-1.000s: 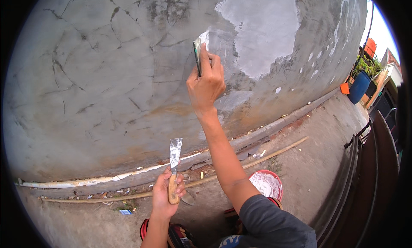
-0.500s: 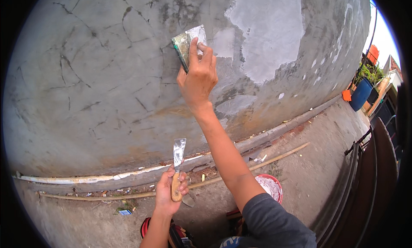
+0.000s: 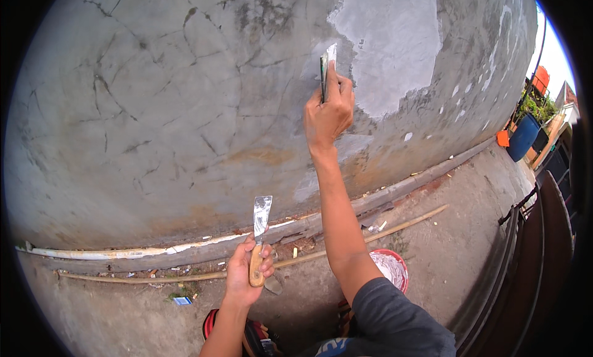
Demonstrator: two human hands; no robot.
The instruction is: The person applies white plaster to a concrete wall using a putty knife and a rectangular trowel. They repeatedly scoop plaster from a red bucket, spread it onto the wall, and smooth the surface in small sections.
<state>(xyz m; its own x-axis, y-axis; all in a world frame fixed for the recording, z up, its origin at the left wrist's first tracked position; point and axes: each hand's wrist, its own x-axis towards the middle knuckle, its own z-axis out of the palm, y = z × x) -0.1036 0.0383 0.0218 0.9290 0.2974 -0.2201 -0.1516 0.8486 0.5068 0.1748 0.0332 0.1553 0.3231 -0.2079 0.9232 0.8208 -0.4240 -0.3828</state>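
Note:
My right hand point(image 3: 330, 113) grips a flat rectangular filling blade point(image 3: 327, 65), white with putty and dark along one edge, against the grey wall point(image 3: 160, 134). The blade is turned nearly edge-on, just left of a large pale putty patch point(image 3: 395, 48). Low and left of it, my left hand point(image 3: 247, 267) is closed round the wooden handle of a putty knife point(image 3: 260, 218). That knife points upward, its metal blade smeared with white, apart from the wall. Beneath my right arm stands a red-rimmed bucket point(image 3: 404, 273) of white putty.
A white pipe point(image 3: 111, 254) and a ledge run along the wall's foot. A long bamboo pole point(image 3: 395, 227) lies on the ground among litter. Dark brown boards point(image 3: 537, 252) stand at the right. Farther off are a blue barrel point(image 3: 524, 136) and plants.
My right hand has moved right along the wall toward the large pale patch, and its blade has turned from broad face to nearly edge-on. My left hand stays almost in place.

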